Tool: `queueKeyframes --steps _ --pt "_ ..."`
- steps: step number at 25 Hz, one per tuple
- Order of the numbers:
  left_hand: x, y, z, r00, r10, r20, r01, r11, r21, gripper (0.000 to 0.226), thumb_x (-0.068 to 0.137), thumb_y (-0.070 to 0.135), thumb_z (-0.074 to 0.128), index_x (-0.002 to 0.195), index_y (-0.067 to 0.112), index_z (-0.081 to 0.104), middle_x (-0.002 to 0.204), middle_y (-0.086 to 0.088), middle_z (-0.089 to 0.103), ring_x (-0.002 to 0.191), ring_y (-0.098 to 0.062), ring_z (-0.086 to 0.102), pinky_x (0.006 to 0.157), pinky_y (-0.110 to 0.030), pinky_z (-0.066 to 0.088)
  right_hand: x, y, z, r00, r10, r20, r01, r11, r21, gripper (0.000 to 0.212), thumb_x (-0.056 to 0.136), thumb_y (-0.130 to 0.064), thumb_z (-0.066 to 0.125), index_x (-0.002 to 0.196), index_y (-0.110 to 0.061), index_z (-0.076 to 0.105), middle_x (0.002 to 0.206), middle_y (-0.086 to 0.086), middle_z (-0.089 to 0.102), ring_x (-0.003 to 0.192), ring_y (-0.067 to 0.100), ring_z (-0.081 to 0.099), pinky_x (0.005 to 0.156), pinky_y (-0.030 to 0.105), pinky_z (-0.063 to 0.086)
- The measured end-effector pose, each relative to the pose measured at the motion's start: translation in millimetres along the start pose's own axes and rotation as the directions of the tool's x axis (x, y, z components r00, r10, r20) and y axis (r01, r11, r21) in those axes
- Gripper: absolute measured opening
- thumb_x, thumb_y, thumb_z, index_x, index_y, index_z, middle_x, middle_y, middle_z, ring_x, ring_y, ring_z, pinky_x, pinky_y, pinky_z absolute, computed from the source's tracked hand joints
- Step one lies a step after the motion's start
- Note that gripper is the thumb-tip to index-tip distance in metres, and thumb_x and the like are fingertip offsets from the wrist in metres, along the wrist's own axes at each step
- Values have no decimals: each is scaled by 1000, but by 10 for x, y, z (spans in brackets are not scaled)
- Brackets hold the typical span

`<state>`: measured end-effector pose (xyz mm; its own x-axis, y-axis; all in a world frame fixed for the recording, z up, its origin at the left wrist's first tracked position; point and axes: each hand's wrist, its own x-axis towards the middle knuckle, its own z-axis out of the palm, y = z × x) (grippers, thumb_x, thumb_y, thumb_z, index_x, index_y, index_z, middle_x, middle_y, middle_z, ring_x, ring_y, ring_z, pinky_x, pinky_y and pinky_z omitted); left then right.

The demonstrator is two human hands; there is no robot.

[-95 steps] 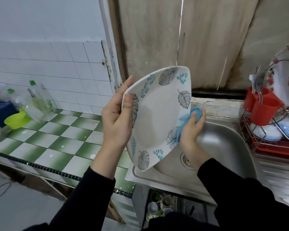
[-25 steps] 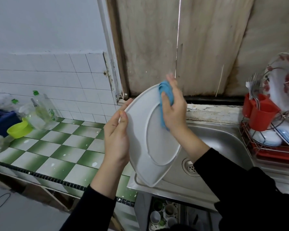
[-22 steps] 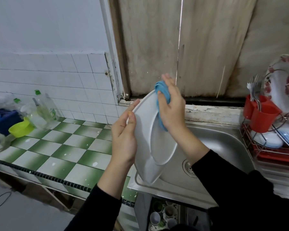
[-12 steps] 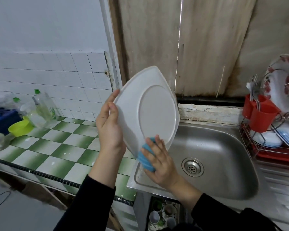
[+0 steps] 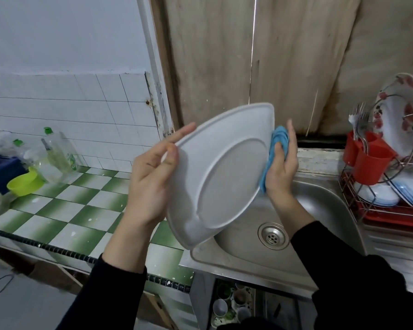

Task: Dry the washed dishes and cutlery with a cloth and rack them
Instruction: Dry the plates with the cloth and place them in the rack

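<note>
Over the left half of the steel sink, you hold a white plate on edge and tilted, its plain underside toward you. Your left hand pinches the plate's left rim, thumb on the underside and fingers lying behind the rim. Your right hand presses a bunched blue cloth against the plate's right rim, thumb folded over the cloth, fingers nearly straight behind it. Left of the sink, a green-and-white tiled counter carries a lime-green bowl and clear bottles with green caps. Right of the sink stands a dish rack holding stacked white bowls, an upright flowered plate and a red cutlery holder with forks standing in it. Behind the sink rise weathered wooden boards.
</note>
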<state>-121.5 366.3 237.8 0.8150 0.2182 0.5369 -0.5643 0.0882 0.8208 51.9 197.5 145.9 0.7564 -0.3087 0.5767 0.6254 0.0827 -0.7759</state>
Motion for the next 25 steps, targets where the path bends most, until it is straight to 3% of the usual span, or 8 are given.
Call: queueKeyframes --steps 6,10,12,15,17,20,23,25 --pt "-23 -126 217 997 -29 -72 37 992 124 26 100 11 42 118 12 61 96 19 73 94 0 66 81 -15 49 -362 -600 415 896 -379 233 402 914 -59 52 97 -12 42 141 12 32 152 22 28 145 28 21 120 35 17" --pt "42 -280 55 931 -123 -345 93 990 -104 20 96 22 52 108 19 68 103 3 74 98 -15 66 90 -30 51 -997 -286 216 643 -480 597 585 811 22 55 102 -25 39 153 -15 23 161 1 15 148 34 15 120 46 14" --pt "55 -263 -15 924 -118 -364 76 989 -130 21 99 19 48 108 18 67 102 6 74 97 -14 66 91 -28 51 -973 -37 24 716 -415 562 532 845 -54 55 102 -30 39 153 -18 24 161 0 18 148 30 18 120 43 16" --pt "24 -223 23 950 -105 -294 66 988 -138 21 96 21 51 109 19 67 102 5 74 95 -13 67 88 -25 53 -483 71 -32 958 -192 211 232 955 -186 51 100 -24 42 146 -2 34 156 17 26 147 26 21 120 35 18" --pt "-3 -241 152 968 -94 -232 73 993 -97 23 94 21 51 109 19 67 101 5 74 94 -12 67 86 -23 53 -186 -149 138 985 -146 97 161 972 -173 51 98 -20 41 144 2 34 155 21 26 146 30 22 120 36 18" --pt "36 -256 322 956 -110 -272 98 994 -57 22 100 11 46 110 16 65 88 9 75 83 -4 67 75 -17 52 -348 -450 378 902 -328 280 363 928 -81 53 97 -15 42 145 5 31 155 20 25 146 36 20 121 40 17" --pt "92 -249 236 910 -157 -385 118 985 -123 23 100 12 45 111 14 66 87 7 74 83 -8 66 82 -23 54 -876 -253 194 664 -449 598 518 853 65 56 100 -20 41 151 -8 24 160 5 17 148 34 16 120 46 15" --pt "93 -228 129 891 -165 -422 115 983 -142 23 100 14 47 110 15 67 92 5 74 89 -11 65 91 -27 52 -956 47 -59 688 -390 612 492 871 2 55 103 -29 37 154 -17 21 162 -3 14 149 29 16 121 43 15"
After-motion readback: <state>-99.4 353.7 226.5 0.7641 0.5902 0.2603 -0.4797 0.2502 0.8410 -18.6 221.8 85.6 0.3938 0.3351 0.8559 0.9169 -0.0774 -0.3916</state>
